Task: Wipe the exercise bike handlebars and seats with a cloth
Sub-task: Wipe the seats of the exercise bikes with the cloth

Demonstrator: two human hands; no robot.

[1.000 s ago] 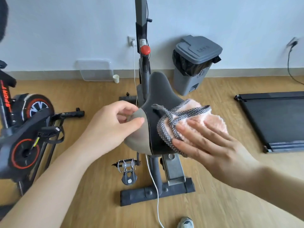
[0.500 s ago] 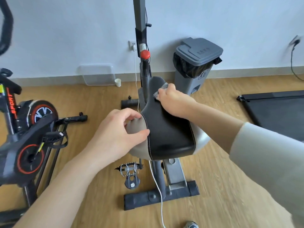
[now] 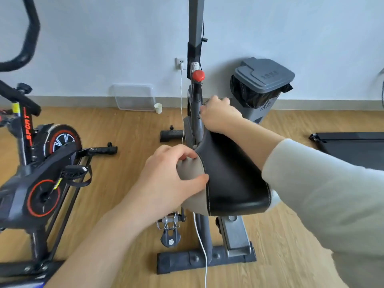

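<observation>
Left hand (image 3: 170, 179) gripped the grey side of the seat (image 3: 232, 175), steadying it, while the right hand (image 3: 220, 116) curled round the cloth (image 3: 200, 115), mostly hidden, at the seat's narrow front end. Seat wiping looked under way; the neighbouring bike (image 3: 47, 163) and its handlebar (image 3: 31, 38), by the floor's left edge, probably remained.

Grey lidded bin (image 3: 264, 80) stands on wooden floor (image 3: 128, 129) against pale wall (image 3: 104, 38).
</observation>
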